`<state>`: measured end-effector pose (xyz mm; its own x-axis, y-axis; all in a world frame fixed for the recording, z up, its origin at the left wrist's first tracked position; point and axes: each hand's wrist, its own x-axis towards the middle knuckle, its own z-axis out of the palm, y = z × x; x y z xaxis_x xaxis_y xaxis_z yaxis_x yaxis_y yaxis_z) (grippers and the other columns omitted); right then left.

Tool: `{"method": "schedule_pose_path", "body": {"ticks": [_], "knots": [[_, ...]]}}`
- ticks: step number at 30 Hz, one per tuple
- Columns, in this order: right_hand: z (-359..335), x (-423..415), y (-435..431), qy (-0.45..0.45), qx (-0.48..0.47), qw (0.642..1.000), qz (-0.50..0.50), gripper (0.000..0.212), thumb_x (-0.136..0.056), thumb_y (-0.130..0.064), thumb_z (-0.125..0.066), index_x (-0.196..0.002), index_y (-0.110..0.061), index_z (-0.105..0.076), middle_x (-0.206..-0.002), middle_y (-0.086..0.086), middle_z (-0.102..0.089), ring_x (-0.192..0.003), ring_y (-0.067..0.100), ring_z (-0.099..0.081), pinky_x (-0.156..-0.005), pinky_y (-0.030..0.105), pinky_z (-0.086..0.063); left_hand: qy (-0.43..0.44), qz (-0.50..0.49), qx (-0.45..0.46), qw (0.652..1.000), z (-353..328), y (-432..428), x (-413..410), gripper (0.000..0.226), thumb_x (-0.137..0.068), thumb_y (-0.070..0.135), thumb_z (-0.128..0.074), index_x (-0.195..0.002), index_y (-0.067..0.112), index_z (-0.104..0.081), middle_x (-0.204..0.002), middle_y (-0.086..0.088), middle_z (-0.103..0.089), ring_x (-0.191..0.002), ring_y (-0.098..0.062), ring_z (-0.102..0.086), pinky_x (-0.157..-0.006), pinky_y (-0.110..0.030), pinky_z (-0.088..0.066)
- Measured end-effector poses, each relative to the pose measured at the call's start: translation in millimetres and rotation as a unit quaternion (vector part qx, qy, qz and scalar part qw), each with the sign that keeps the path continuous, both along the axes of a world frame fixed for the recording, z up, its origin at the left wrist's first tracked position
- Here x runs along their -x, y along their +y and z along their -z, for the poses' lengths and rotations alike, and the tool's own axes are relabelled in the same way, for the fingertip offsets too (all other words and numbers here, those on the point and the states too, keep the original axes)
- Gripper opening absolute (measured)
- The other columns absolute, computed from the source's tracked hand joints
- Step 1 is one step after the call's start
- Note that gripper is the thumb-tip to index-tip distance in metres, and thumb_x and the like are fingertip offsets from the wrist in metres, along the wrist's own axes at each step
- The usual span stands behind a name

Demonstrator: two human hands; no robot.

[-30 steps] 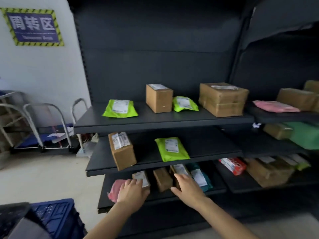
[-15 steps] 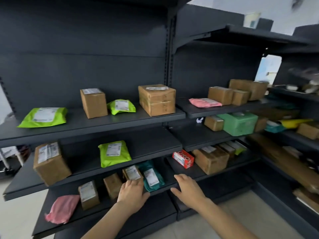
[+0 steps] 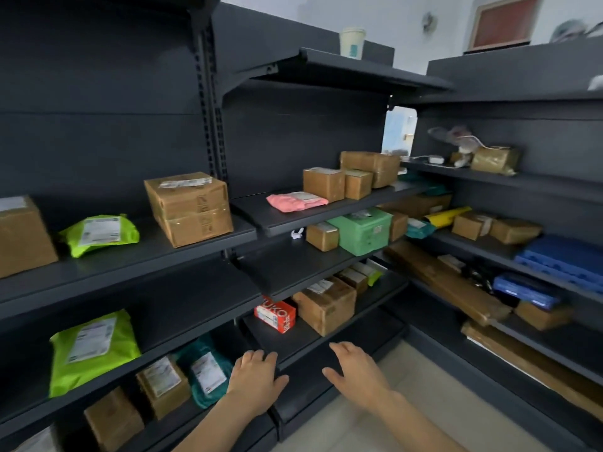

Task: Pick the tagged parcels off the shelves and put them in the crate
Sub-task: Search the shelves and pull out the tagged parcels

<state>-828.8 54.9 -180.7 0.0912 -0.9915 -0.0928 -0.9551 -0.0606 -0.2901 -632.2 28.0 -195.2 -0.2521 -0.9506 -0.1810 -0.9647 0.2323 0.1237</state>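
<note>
Dark shelves hold many labelled parcels. A teal mailer and small brown boxes lie on the low shelf at the left. A red-and-white box and a brown carton sit on the low shelf in the middle. My left hand hovers with relaxed fingers just right of the teal mailer, at the shelf's front edge. My right hand is spread open in front of the lower middle shelf, holding nothing. No crate is in view.
Green mailers, a pink mailer, a green box and more cartons fill the upper shelves. A second shelf unit at the right carries long brown cartons and blue trays. Pale floor lies below.
The view has swung right along the shelves; the wall sign, trolleys and blue crate have left the view. Both hands stayed open in front of me and hold nothing.
</note>
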Motion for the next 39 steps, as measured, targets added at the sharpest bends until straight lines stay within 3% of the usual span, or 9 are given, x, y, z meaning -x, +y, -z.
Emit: {"method": "schedule_pose_path", "body": {"ticks": [10, 21, 30, 39], "knots": [[5.1, 89.1, -80.9, -0.003, -0.023, 0.996, 0.083, 0.059, -0.095, -0.041, -0.042, -0.146, -0.017, -0.024, -0.149, 0.003, -0.031, -0.135, 0.020, -0.033, -0.110, 0.031, -0.030, 0.019, 0.062, -0.019, 0.998, 14.5, -107.6, 86.6, 0.063, -0.093, 0.051, -0.037, -0.146, 0.017, -0.028, -0.145, -0.007, -0.037, -0.136, -0.025, -0.029, -0.114, -0.037, -0.024], [9.9, 174.8, -153.5, -0.027, -0.023, 0.990, 0.134, 0.058, -0.096, -0.040, -0.041, -0.146, -0.016, -0.024, -0.148, 0.003, -0.032, -0.133, 0.020, -0.034, -0.109, 0.030, -0.032, 0.029, 0.112, -0.026, 0.993, 19.0, -193.1, 170.4, 0.051, -0.092, 0.048, -0.041, -0.134, 0.019, -0.044, -0.132, -0.007, -0.049, -0.123, -0.024, -0.041, -0.105, -0.033, -0.034], [13.0, 267.6, -222.6, -0.031, -0.024, 0.996, 0.080, 0.059, -0.096, -0.040, -0.041, -0.146, -0.015, -0.024, -0.149, 0.004, -0.031, -0.135, 0.021, -0.032, -0.110, 0.031, -0.031, 0.062, 0.033, -0.026, 0.997, 29.4, -249.8, 250.5, 0.048, -0.092, 0.049, -0.040, -0.131, 0.022, -0.047, -0.129, -0.006, -0.053, -0.118, -0.024, -0.047, -0.097, -0.032, -0.040], [14.5, 398.5, -293.1, -0.033, -0.024, 0.999, 0.023, 0.059, -0.096, -0.041, -0.042, -0.146, -0.015, -0.025, -0.148, 0.003, -0.033, -0.135, 0.018, -0.032, -0.109, 0.028, -0.033, 0.113, -0.074, -0.037, 0.990, 28.8, -295.4, 365.4, 0.047, -0.093, 0.044, -0.040, -0.133, 0.021, -0.046, -0.131, -0.006, -0.051, -0.122, -0.023, -0.045, -0.100, -0.033, -0.041]]}}
